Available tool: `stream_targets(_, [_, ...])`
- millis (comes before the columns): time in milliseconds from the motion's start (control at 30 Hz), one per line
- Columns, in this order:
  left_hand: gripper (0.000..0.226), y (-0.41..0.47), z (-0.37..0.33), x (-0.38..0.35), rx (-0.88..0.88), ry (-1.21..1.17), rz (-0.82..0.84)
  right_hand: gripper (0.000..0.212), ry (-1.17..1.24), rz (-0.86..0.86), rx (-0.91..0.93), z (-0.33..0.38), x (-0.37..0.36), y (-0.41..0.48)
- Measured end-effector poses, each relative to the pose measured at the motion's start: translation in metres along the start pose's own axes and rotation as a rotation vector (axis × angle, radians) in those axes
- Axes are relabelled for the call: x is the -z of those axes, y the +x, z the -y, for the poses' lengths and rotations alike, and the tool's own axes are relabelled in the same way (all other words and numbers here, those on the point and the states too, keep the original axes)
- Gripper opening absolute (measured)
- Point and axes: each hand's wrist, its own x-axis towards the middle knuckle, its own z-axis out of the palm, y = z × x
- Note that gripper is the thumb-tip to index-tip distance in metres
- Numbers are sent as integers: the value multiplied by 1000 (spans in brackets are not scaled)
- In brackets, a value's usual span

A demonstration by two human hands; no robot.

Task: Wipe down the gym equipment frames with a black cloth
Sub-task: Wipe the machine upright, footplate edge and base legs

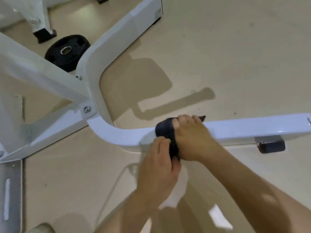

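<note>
Gripping the black cloth [165, 131] on the low white frame [244, 126] bar, just past its curved bend. The right hand [193, 138] is curled over the cloth on top of the bar, and the left hand [158, 163] pinches its lower end at the near side, so both hands have fingers closed on it. A black weight plate [67, 51] lies on the floor [218, 56] behind the frame, well apart.

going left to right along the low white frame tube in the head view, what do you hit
bolt → black cloth → right hand → black rubber foot
</note>
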Motion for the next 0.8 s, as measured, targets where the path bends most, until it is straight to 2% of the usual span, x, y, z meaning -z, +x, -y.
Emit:
stream_targets(67, [17, 10, 14, 17, 108, -46, -65, 34, 120, -178, 120, 43, 3, 21])
stream_targets(100, [14, 11, 24, 29, 147, -47, -52, 35, 158, -142, 159, 59, 9, 29])
stream_targets(167, [13, 12, 47, 50, 259, 49, 92, 47, 211, -132, 223, 73, 9, 36])
stream_targets(200, [13, 12, 58, 57, 281, 122, 137, 50, 231, -187, 271, 72, 7, 33])
stream_targets(233, [14, 13, 65, 63, 269, 186, 158, 53, 201, -201, 271, 65, 6, 27])
stream_targets(367, [17, 21, 52, 48, -53, 240, 125, 73, 71, -132, 153, -1, -9, -8])
stream_targets(500, [22, 40, 40, 44, 33, 206, 277, 79, -81, -52, 2, -44, -1, -33])
stream_targets(567, [29, 47, 49, 49, -71, 251, 253, 84, -105, -78, 6, -23, -4, -26])
stream_targets(667, [34, 42, 81, 62, -173, 237, 275, 78, -13, -120, 150, 44, -2, 2])
stream_targets(800, [20, 35, 130, 93, -60, 267, 254, 67, -3, -144, 266, 114, -1, 42])
